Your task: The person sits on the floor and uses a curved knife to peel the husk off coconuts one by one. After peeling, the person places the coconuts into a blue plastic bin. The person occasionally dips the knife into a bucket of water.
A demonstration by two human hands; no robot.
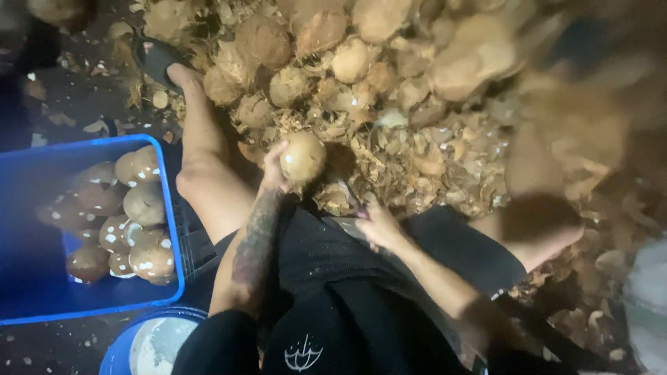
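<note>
Black shorts fill my foreground. Left hand (274, 170) grips a peeled coconut (303, 157) above the husk pile (389, 139); right hand (379, 226) is closed on a blade (345, 198). I judge trimming underway; next needs a controlled cut, then the blue crate (174, 229).

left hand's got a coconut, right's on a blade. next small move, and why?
Probably bring the blade in the right hand up against the coconut that the left hand holds over the husk scraps. The blade sits just below the nut, apart from it; peeled coconuts already fill the blue crate.
</note>
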